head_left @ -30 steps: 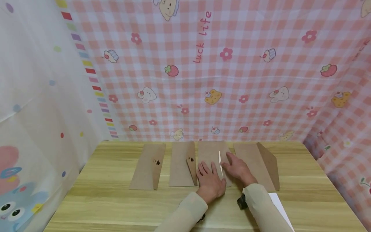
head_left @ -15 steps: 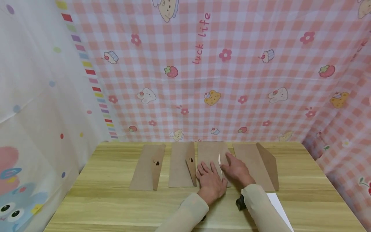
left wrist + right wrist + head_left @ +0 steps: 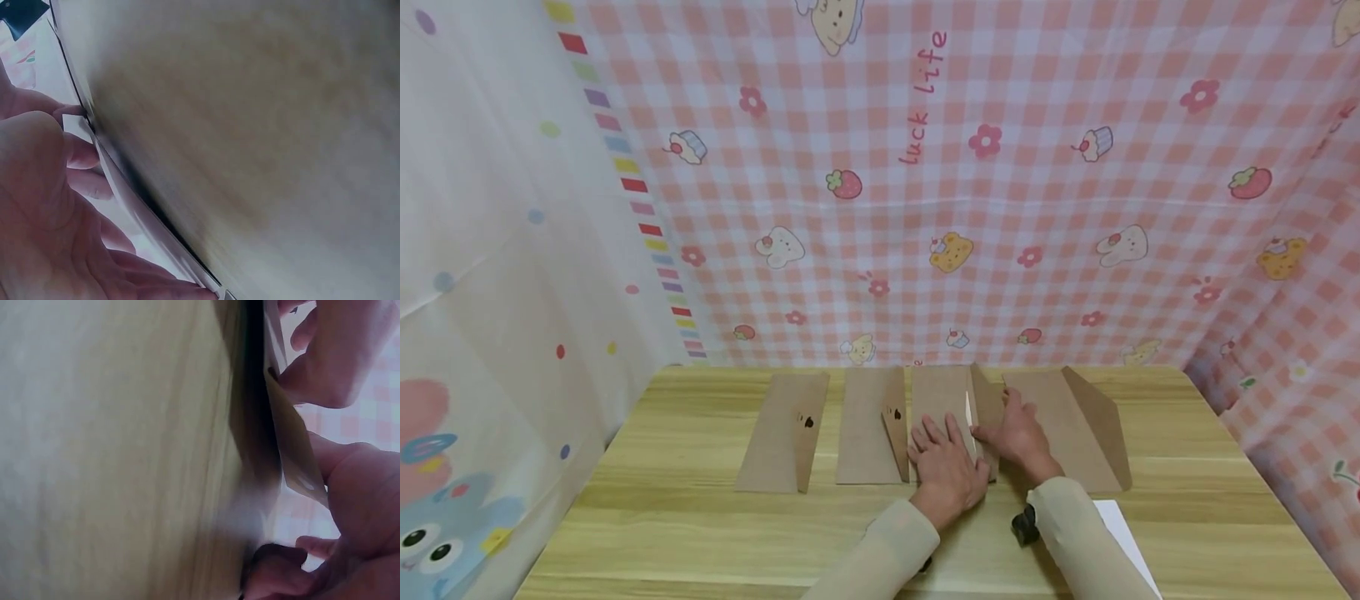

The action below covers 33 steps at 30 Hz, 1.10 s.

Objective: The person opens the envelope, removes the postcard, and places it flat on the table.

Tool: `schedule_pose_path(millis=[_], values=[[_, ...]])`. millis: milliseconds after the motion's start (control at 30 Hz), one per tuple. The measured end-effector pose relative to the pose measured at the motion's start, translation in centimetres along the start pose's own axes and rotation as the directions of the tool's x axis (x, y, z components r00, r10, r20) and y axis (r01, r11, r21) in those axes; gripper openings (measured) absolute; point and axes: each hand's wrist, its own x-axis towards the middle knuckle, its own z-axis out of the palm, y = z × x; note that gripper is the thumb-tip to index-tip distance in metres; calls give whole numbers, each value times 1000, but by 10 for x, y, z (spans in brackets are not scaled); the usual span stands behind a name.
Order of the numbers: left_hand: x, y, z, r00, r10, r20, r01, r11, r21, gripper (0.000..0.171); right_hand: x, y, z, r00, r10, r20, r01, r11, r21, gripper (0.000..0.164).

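Note:
Brown kraft-paper envelopes lie in a row on the table. My left hand (image 3: 947, 475) rests flat, fingers spread, on the third envelope (image 3: 940, 392) from the left. This envelope's flap (image 3: 987, 392) stands partly raised on its right side, and a thin white strip (image 3: 970, 408) shows along the opening. My right hand (image 3: 1022, 429) is over that flap, its thumb touching near the strip and its fingers off to the right. In the right wrist view the tilted flap (image 3: 294, 437) stands beside this hand's thumb. The left wrist view shows the palm (image 3: 44, 206) of my left hand over the paper.
To the left lie two more envelopes, one outermost (image 3: 767, 433) and one nearer (image 3: 868, 425), each with dark marks on its flap. Another envelope (image 3: 1052, 417) lies to the right, flap opened outward. White paper (image 3: 1123, 533) is partly under my right sleeve. A checked curtain (image 3: 880, 208) hangs behind the table (image 3: 685, 500).
The third envelope's flap, flat under my right fingers before, has risen. My right fingers have shifted slightly right, off it. The left hand has stayed in place.

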Motion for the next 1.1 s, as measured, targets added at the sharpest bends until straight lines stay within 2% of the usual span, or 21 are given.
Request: schedule_pose_path(millis=[167,400,600,800,1000,1100], values=[[1,0,0,1000,0,-12,0,1000,-18,82,6,1,3,999,-46,14,44,993,107,89],[1,0,0,1000,9,-12,-9,1000,-7,82,6,-3,7,999,-37,-7,38,982,185,86],[0,0,-1,1000,11,-17,-11,1000,1,82,8,-3,8,1000,-15,2,14,979,201,90],[2,0,0,1000,9,-5,-9,1000,7,83,9,-5,8,999,-36,0,35,981,192,90],[2,-1,2,1000,8,-3,-8,1000,5,85,8,-3,9,1000,-7,23,2,978,210,88],[1,-1,2,1000,9,3,-9,1000,17,85,8,-1,9,1000,-27,7,25,981,193,89]])
